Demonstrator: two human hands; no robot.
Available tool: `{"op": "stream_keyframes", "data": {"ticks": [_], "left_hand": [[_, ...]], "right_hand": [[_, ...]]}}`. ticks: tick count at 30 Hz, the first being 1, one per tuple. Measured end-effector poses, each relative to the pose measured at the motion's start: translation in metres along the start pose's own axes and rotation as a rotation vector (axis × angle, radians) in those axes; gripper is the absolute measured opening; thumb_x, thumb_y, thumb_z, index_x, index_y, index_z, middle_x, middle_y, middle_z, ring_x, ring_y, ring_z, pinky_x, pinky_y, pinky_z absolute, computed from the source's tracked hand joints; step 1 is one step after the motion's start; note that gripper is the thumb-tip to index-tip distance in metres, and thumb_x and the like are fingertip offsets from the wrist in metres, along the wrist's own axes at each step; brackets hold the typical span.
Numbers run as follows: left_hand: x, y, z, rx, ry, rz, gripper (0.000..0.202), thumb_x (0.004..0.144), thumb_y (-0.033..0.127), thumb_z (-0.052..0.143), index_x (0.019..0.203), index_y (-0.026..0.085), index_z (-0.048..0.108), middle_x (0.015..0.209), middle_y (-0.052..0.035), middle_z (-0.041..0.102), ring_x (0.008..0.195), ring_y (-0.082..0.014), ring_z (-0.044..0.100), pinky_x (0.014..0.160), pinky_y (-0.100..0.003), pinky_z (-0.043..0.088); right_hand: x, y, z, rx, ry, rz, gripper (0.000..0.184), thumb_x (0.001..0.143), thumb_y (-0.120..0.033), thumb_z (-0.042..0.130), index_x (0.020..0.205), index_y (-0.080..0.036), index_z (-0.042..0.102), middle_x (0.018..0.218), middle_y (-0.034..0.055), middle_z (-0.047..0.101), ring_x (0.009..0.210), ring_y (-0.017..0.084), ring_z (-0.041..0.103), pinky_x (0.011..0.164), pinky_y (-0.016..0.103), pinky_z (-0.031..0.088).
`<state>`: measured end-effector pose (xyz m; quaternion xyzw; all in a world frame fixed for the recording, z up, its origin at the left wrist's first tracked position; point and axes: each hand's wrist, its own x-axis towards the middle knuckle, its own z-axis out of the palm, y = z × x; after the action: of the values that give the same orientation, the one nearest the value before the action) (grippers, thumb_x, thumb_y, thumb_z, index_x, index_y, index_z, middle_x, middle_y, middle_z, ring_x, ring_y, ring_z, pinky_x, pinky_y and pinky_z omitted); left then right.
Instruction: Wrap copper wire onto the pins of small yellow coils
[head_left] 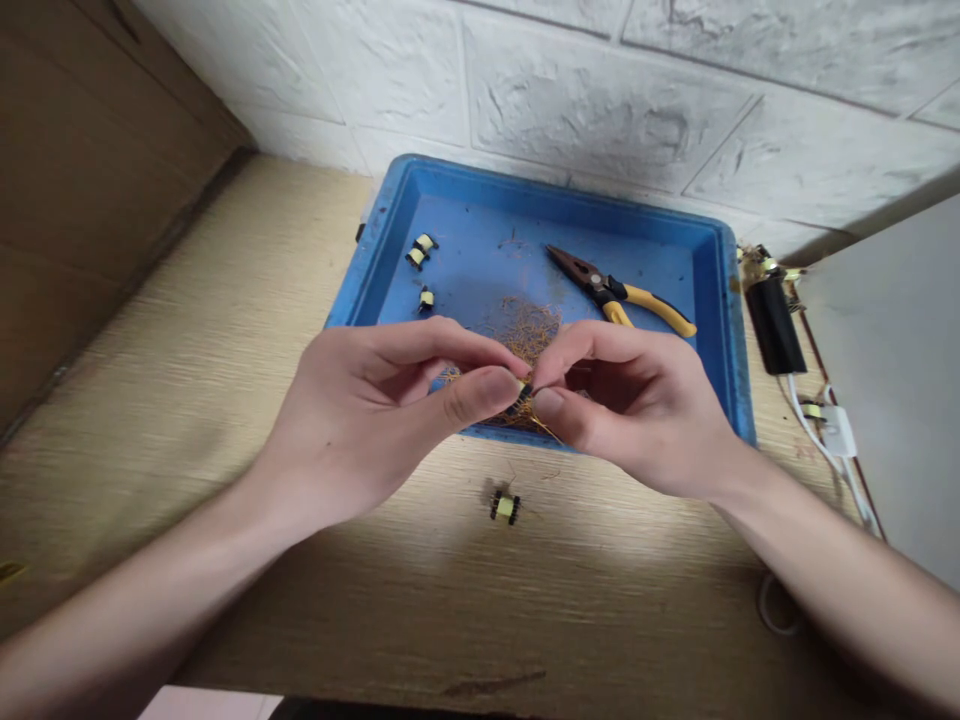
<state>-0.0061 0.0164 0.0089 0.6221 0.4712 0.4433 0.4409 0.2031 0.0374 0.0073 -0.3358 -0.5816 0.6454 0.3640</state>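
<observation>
My left hand (420, 400) pinches a small transformer (521, 394) between thumb and forefinger, above the near side of a blue tray (540, 196). Only a bit of its yellow wrap and black pinned edge shows; the fingers cover the rest. My right hand (630, 405) is closed at the transformer's right end, thumb and forefinger pinching what appears to be its thin copper wire. Loose strands stick out below the fingertips. Under both hands lies a heap of copper wire clippings (529, 325). Another yellow-and-black transformer (505, 506) rests on the table, nearer to me.
Needle-nose pliers (600, 285) with yellow-and-black handles lie in the tray's right half. Several transformers (426, 298) sit at its left. On the right are a black cylinder (775, 325), a white plug (837, 431) and cables. A white brick-patterned wall (562, 90) stands behind the tray.
</observation>
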Motion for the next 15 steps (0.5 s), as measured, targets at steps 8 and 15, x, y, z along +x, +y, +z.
{"op": "stream_keyframes", "data": {"ticks": [8,15], "left_hand": [[0.0004,-0.0016,0.0002,-0.007,-0.02,0.052,0.007,0.089,0.02,0.082,0.088,0.026,0.084,0.08,0.0035,0.082,0.069,-0.0111,0.072,0.059,-0.018,0.053],[0.0009,-0.0002,-0.0011,0.036,-0.054,0.063,0.007,0.089,0.021,0.082,0.088,0.027,0.084,0.078,0.0044,0.081,0.066,-0.0109,0.069,0.054,-0.02,0.047]], "right_hand": [[0.0006,0.0018,0.0012,0.032,-0.008,-0.018,0.016,0.078,-0.014,0.086,0.079,-0.018,0.07,0.063,-0.0051,0.061,0.056,0.008,0.051,0.049,0.022,0.041],[-0.0006,0.0003,0.0003,0.037,-0.034,0.046,0.016,0.076,-0.01,0.082,0.078,-0.018,0.068,0.062,-0.006,0.057,0.055,0.007,0.045,0.048,0.021,0.036]]}}
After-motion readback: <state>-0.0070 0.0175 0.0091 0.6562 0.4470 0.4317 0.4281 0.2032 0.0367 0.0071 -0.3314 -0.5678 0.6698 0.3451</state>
